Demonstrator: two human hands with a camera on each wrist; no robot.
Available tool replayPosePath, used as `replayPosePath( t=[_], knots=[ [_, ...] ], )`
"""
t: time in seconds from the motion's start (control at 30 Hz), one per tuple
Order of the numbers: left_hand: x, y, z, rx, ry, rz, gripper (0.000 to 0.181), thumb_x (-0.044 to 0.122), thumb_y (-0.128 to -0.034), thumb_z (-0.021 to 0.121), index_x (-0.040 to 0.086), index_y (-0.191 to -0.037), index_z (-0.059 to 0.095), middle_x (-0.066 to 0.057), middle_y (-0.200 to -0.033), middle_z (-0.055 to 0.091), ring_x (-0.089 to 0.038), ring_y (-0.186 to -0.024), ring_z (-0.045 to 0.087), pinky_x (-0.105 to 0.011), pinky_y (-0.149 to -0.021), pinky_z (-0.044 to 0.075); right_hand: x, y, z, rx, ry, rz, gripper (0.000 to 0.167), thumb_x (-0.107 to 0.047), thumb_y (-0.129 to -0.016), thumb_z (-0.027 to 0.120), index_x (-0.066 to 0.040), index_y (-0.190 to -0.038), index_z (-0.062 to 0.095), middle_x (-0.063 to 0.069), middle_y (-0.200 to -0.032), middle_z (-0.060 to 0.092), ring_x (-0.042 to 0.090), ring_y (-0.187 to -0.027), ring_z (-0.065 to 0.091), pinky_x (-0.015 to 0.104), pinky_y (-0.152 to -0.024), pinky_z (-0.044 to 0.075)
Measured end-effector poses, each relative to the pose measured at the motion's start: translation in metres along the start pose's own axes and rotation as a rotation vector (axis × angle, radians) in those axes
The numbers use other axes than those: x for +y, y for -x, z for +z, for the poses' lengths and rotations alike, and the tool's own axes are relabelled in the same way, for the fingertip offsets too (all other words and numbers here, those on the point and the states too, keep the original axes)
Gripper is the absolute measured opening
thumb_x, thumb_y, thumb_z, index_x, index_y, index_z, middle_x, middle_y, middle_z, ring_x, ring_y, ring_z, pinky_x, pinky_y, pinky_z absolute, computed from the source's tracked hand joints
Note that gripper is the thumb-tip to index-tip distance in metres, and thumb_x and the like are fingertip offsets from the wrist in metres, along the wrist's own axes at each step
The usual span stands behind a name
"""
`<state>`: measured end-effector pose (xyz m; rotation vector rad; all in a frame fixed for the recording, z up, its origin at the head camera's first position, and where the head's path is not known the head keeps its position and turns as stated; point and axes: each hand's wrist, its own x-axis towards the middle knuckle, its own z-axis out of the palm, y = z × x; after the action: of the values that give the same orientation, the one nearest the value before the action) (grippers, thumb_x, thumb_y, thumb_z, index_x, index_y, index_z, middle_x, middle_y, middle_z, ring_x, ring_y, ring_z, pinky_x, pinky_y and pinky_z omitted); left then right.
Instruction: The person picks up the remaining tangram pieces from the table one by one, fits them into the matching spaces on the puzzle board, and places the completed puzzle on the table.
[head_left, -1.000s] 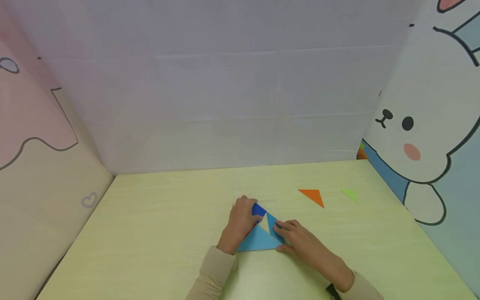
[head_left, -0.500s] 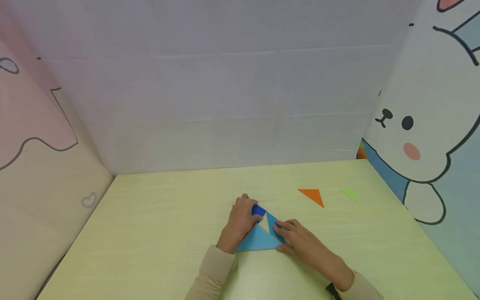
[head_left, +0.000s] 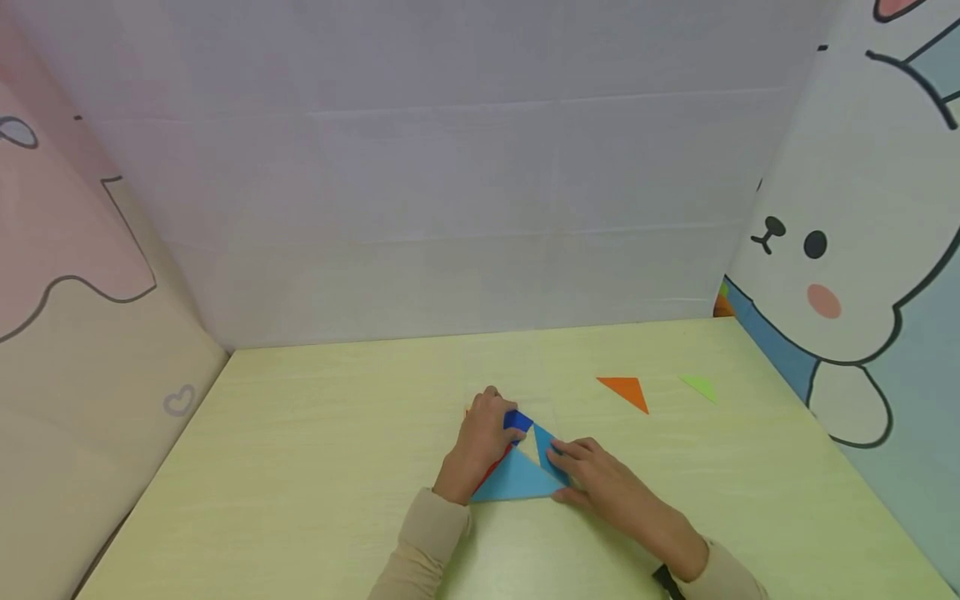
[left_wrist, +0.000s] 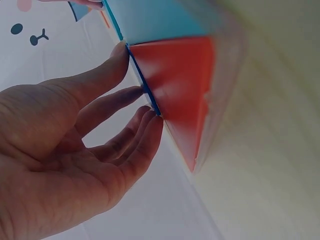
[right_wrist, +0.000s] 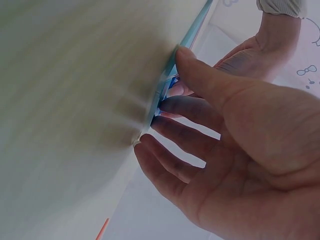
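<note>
On the table, the left hand [head_left: 480, 437] pinches a dark blue piece [head_left: 519, 422] between thumb and fingers, covering part of it. Beside its wrist shows a red piece [head_left: 493, 468], seen more fully as a red piece [left_wrist: 175, 90] in the left wrist view. A large light blue triangle [head_left: 517, 479] touches the red one. With relaxed fingers the right hand [head_left: 611, 487] rests on a smaller blue triangle [head_left: 547, 454], its thumb at the large triangle's right corner. A pale gap lies between the blue pieces. The left hand [left_wrist: 95, 140] hides whatever lies under it.
An orange triangle [head_left: 628, 393] and a light green triangle [head_left: 701, 387] lie apart at the table's back right. A white backdrop [head_left: 450, 208] stands behind the table [head_left: 315, 467], with printed panels on both sides. An orange sliver shows behind the left fingers.
The left hand has shifted very slightly, and a bit more of the red piece shows beside its wrist. The right hand keeps its place.
</note>
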<state>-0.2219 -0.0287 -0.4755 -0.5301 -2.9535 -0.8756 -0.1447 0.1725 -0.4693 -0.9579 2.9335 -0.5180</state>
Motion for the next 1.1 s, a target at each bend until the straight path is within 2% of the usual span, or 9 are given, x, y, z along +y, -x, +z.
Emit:
replayPosePath(
  t=[0.4,0.63,0.77,0.9,1.1],
  knots=[
    [-0.002,0.001,0.000,-0.003,0.010,0.021,0.036,0.009,-0.0861,0.083,-0.005,-0.118,0.074,-0.017,-0.104,0.060,-0.031,-0.099,0.058,-0.045,-0.089,0.055,0.001,0.001,0.001,0.012,-0.013,-0.007,0.051,-0.023,-0.094,0.076,0.007,-0.133,0.064,0.022,-0.141,0.060,0.036,-0.116,0.058,0.049,-0.096,0.052],
    [-0.003,0.003,-0.002,-0.014,0.040,0.012,0.035,0.008,-0.0869,0.082,-0.004,-0.119,0.074,-0.019,-0.106,0.061,-0.032,-0.099,0.058,-0.047,-0.087,0.056,0.002,0.000,0.003,0.008,-0.005,-0.002,0.052,-0.023,-0.093,0.077,0.007,-0.134,0.064,0.022,-0.141,0.060,0.035,-0.116,0.058,0.049,-0.096,0.052],
    [-0.005,0.004,-0.002,-0.017,0.034,0.028,0.036,0.008,-0.0868,0.083,-0.004,-0.119,0.073,-0.018,-0.106,0.061,-0.032,-0.099,0.059,-0.047,-0.086,0.057,0.002,0.000,0.003,0.007,-0.003,-0.002,0.052,-0.023,-0.093,0.077,0.007,-0.134,0.064,0.022,-0.141,0.060,0.035,-0.116,0.058,0.048,-0.095,0.052],
    [-0.007,0.006,-0.002,-0.022,0.017,0.053,0.038,0.008,-0.0871,0.083,-0.004,-0.121,0.072,-0.018,-0.108,0.062,-0.032,-0.102,0.059,-0.047,-0.087,0.057,0.001,0.000,0.003,0.000,-0.005,0.001,0.052,-0.023,-0.093,0.077,0.007,-0.134,0.064,0.022,-0.141,0.060,0.035,-0.115,0.058,0.048,-0.095,0.052],
    [-0.009,0.013,-0.008,0.003,-0.023,0.135,0.037,0.008,-0.0873,0.082,-0.004,-0.120,0.071,-0.018,-0.112,0.065,-0.033,-0.104,0.061,-0.044,-0.088,0.057,0.002,0.000,0.002,0.008,0.000,0.001,0.052,-0.024,-0.093,0.077,0.006,-0.134,0.064,0.021,-0.141,0.060,0.035,-0.115,0.058,0.048,-0.095,0.053]
  ],
)
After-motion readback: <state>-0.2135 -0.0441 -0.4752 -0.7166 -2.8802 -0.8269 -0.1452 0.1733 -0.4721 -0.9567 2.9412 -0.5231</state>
